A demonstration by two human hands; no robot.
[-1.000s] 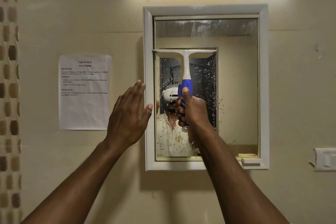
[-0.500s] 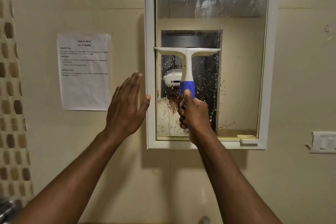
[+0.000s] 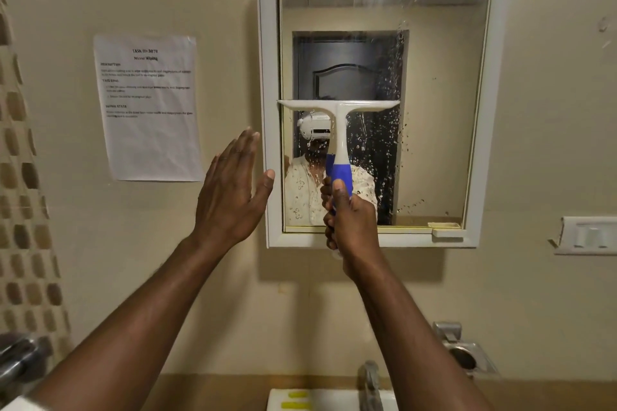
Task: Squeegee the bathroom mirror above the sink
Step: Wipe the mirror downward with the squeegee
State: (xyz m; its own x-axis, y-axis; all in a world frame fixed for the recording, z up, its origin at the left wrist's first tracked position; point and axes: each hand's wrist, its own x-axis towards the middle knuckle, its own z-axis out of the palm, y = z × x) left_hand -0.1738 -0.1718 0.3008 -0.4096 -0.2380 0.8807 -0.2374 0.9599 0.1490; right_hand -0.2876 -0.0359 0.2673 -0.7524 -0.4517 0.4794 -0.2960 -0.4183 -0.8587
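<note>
The right hand (image 3: pixel 354 227) holds the squeegee (image 3: pixel 339 130) by its blue handle, fingers curled round the grip and thumb laid up its front. The left hand (image 3: pixel 230 190) is flat and holds nothing; its fingers are straight and its thumb tip touches the left side of the mirror frame (image 3: pixel 267 77), apparently steadying it.

Over the last second the white blade has travelled down the mirror (image 3: pixel 440 110): it started level with the top of the reflected dark doorway and now sits at about mid-height, spanning the left half of the glass. The left hand has kept its station at the frame edge. The view has also tilted down, bringing the tap (image 3: pixel 369 384) and the sink (image 3: pixel 320 399) into sight below.

The left strip above the blade looks largely free of droplets, while beads of water remain below the blade and along the strip's right border. In judgement, the first downward pass is roughly half complete; the right half of the glass appears not yet wiped. A printed sheet (image 3: pixel 148 107) is stuck to the wall at left.
</note>
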